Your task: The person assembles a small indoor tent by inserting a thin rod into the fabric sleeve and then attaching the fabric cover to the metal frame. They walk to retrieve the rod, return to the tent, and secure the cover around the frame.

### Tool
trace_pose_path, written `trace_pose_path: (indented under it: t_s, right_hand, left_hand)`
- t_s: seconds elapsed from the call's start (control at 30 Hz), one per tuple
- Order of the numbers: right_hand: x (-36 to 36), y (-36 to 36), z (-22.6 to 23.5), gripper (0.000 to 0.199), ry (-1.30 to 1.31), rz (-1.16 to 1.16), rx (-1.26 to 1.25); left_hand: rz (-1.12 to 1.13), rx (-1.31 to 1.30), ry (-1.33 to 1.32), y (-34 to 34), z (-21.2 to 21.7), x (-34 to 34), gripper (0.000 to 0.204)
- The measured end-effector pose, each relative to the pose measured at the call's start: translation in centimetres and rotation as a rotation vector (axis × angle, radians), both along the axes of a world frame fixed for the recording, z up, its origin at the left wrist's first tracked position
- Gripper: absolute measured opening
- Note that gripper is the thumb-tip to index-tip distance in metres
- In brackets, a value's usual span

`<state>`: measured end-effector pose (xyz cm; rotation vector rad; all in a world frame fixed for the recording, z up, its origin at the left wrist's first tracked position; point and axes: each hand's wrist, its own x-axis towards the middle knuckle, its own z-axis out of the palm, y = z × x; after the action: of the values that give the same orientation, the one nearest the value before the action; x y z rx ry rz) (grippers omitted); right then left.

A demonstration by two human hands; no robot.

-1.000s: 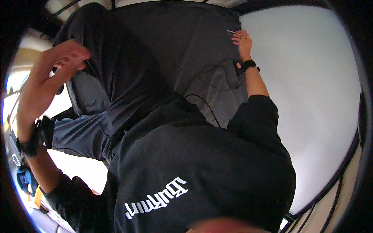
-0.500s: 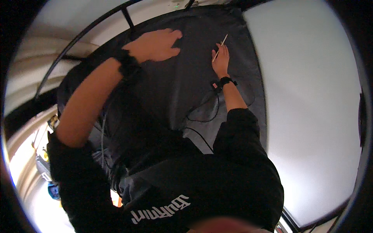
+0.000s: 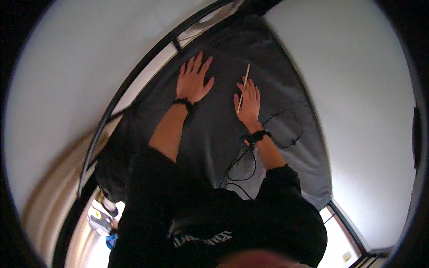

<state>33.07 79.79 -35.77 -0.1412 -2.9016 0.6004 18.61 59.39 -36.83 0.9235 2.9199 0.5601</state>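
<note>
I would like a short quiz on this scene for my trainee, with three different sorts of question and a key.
1. What does the right hand hold? (a) a cup (b) a thin pale stick (c) a coiled rope
2. True or false: the left hand is clenched into a fist.
3. Complete: The left hand's wristband is ____ in colour.

Key: 1. b; 2. False, it is open with spread fingers; 3. black.
</note>
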Motion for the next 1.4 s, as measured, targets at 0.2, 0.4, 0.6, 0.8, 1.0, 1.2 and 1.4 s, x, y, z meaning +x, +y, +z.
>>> trace_pose_path:
  t_s: [0.2,0.4,0.6,0.8,1.0,1.2,1.4]
  right_hand:
    - [-7.4,4.2,-0.1,0.034,0.162,0.161,-0.111]
    - [-17.9,5.9,-2.3,0.033,0.147,0.434,0.144]
    - [-22.6,8.4,-2.2,0.031,0.248,0.472,0.184]
    - [-25.2,10.5,-1.9,0.038,0.099,0.531,0.185]
    - [-23.7,13.2,-1.3,0.033,0.271,0.463,-0.070]
    - [-18.9,15.7,-0.9,0.025,0.339,-0.103,-0.747]
    - [-22.1,16.9,-1.4,0.019,0.204,-0.214,-0.518]
  left_hand:
    - [0.012,-0.133,-0.108,-0.3,-0.6,0.7,0.075]
    - [-0.015,-0.036,-0.119,-1.0,-0.9,0.4,0.078]
    - [-0.026,-0.004,-0.066,-1.3,-1.1,0.4,0.078]
    - [0.005,-0.018,-0.064,-1.1,-1.0,0.5,0.076]
    - [-0.014,0.013,-0.044,-0.3,-0.7,1.1,0.075]
    - [-0.054,0.016,-0.048,4.4,-0.4,1.2,0.075]
    - [-0.021,-0.026,-0.036,6.7,-0.2,0.9,0.076]
